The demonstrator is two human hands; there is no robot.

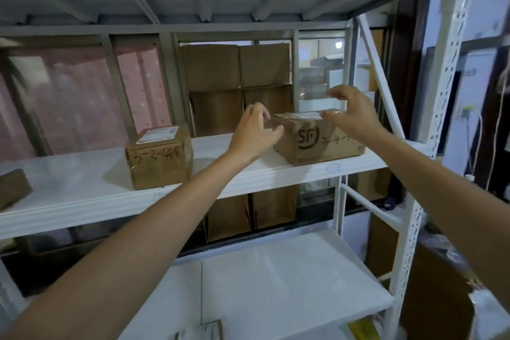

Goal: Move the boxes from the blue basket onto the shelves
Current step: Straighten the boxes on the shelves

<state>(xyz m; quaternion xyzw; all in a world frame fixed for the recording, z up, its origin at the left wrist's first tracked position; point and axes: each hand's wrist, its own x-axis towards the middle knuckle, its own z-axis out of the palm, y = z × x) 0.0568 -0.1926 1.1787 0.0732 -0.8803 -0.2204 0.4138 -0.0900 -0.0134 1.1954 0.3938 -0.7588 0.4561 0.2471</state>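
A brown cardboard box (317, 141) with a black "SF" logo and handwritten numbers rests on the middle white shelf (82, 185), near its right end. My left hand (252, 134) is at the box's top left corner, fingers loosely curled and the thumb touching the front edge. My right hand (356, 113) hovers at the box's top right corner, with the thumb on the top face and the fingers spread above it. Neither hand grips the box. The blue basket is out of view.
A second labelled box (158, 157) marked "3-3-48" stands on the same shelf to the left, and another box (12, 188) pokes in at the far left. Stacked cartons (237, 85) stand behind the rack. A lower shelf (276, 284) and the white perforated upright (441, 119) lie right.
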